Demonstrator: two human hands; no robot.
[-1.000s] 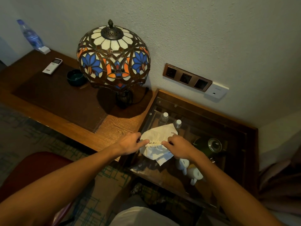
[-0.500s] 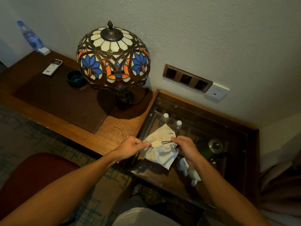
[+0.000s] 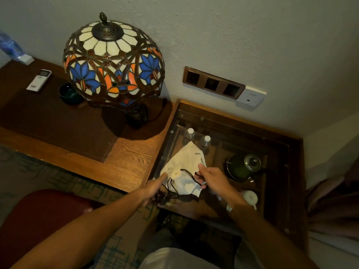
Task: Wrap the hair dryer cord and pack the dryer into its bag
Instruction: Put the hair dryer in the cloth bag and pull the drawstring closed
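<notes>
A white cloth drawstring bag (image 3: pixel 186 162) with small printed text lies on the glass top of a side table (image 3: pixel 233 115), its mouth gathered shut and facing me. Black drawstrings (image 3: pixel 187 171) run out from the mouth to both sides. My left hand (image 3: pixel 155 188) is at the bag's near left corner, index finger stretched to the bag's edge, the other fingers curled round the left string ends. My right hand (image 3: pixel 211 177) pinches the right string loop just right of the mouth. No hair dryer shows outside the bag.
A stained-glass lamp (image 3: pixel 113 63) stands on the wooden desk (image 3: pixel 132 150) to the left, with a dark bowl (image 3: pixel 69 94), a remote (image 3: pixel 38 80) and a water bottle (image 3: pixel 11 47). Under the glass sit a kettle (image 3: pixel 244 167), bottles (image 3: pixel 189 133) and cups. A red chair (image 3: pixel 38 220) is near left.
Both hands left the gathered mouth and drew the black strings out to each side. The left hand dropped toward me, and the bag's mouth is now cinched tight.
</notes>
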